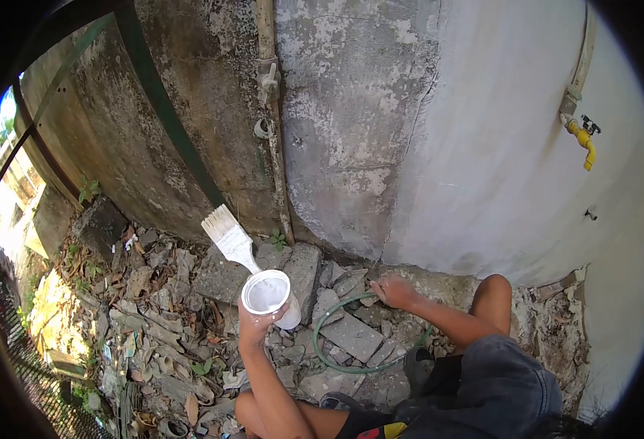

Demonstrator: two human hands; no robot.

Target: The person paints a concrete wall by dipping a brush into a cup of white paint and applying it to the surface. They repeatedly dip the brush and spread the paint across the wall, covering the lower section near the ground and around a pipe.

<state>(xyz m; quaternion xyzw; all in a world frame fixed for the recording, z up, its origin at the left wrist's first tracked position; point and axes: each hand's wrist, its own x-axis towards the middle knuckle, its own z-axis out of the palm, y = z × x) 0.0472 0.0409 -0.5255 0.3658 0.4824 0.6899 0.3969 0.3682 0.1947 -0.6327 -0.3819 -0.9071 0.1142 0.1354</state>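
Observation:
My left hand (254, 327) is closed around a white plastic tub (286, 281) with a pale, whitish coating inside. A wide paintbrush (228, 238) with a white handle and whitish bristles extends beyond the tub's far rim, bristles pointing up and left; the end of its handle is hidden by the tub. Low by the foot of the wall, my right hand (396, 293) has its fingers drawn together. What they hold, if anything, is too small to make out. A green hose (317, 335) curves in a loop on the rubble and passes at or under this hand.
Broken concrete slabs (352, 336) and dry leaves cover the ground. Ahead stands a wall, stained at left and painted white (483, 146) at right. A pipe with a valve (269, 82) runs down it, and a yellow tap (584, 143) sticks out at right.

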